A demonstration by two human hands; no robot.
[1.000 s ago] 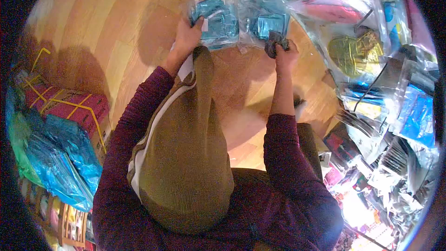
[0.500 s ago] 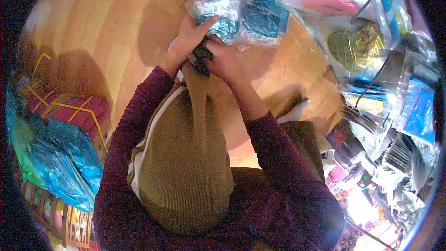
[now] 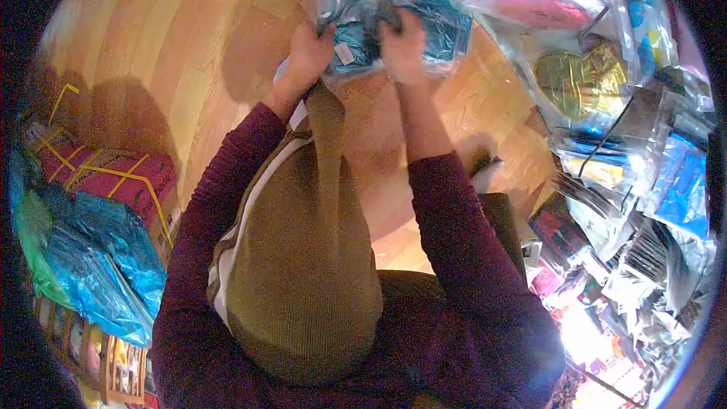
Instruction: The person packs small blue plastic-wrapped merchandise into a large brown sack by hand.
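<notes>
Two clear plastic packets with folded teal contents lie side by side on the wooden floor. My left hand [image 3: 309, 54] is at the near left edge of the left packet [image 3: 351, 39], its thumb on top and its fingers closed on the plastic. My right hand [image 3: 404, 44] is over the inner side of the right packet [image 3: 447, 30]. Its fingers are curled and a little blurred, around a small dark item [image 3: 385, 14] whose kind I cannot make out. A small white label shows on the left packet.
Brown ribbed cloth [image 3: 303, 280] with a white stripe fills the space before me. Left are a pink box [image 3: 140, 174] with yellow straps and blue plastic bags [image 3: 106, 257]. Along the right lie many clear bags, among them a gold packet [image 3: 583, 79] and a blue packet [image 3: 681, 182].
My right hand has moved up and right, from beside my left hand onto the packets. The dark item between my hands has left that spot. My left hand has shifted slightly off the left packet.
</notes>
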